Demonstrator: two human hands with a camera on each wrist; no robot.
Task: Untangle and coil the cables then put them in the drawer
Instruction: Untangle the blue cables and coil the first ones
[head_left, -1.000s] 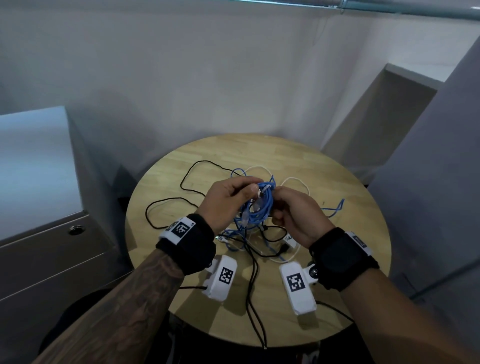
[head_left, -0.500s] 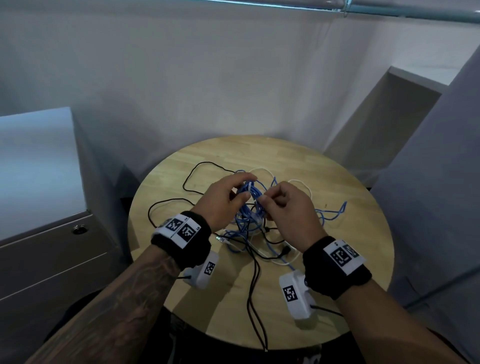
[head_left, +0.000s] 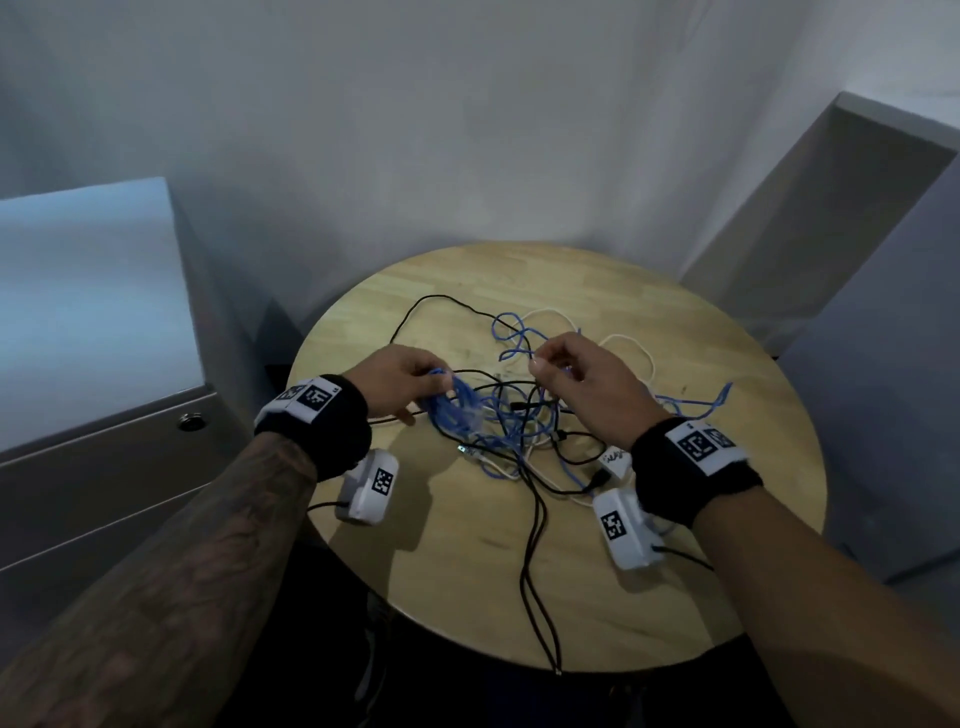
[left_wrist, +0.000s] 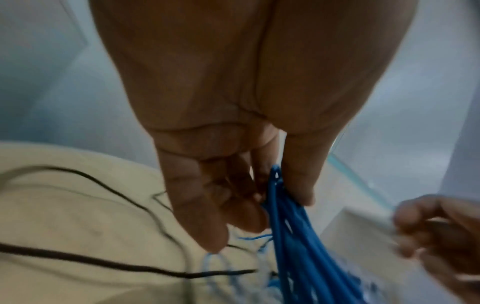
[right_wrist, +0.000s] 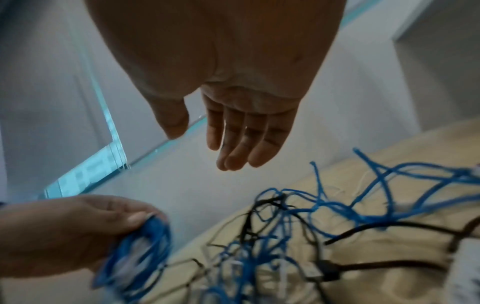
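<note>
Between thumb and fingertips of the left hand (head_left: 400, 375), a bundle of blue cable (left_wrist: 293, 226) loops is pinched; the left wrist view shows the strands emerging from between the thumb and the curled fingers and hanging down toward the table (head_left: 623, 597). Left palm faces down and inward, wrist raised just above the wood, forearm coming in from the lower left.

Right hand (head_left: 587, 376): in the right wrist view the fingers (right_wrist: 241, 142) are fairly straight and close together, thumb set apart, nothing between them. In the head view this hand hovers above the tangle with fingertips bent slightly toward a blue loop; contact with it cannot be confirmed. Right forearm enters from the lower right, wrist raised.

Under and between the hands lies the tangle: blue cable running from the left hand's bundle across to a loose end near the right edge of the table, a black cable (head_left: 535, 545) looping at the far left and trailing off the near edge, and a white cable (head_left: 631, 345) curling behind the right hand. All three cross one another on the round wooden table.

Left of the table stands a grey drawer unit (head_left: 104, 467), its drawers closed.
</note>
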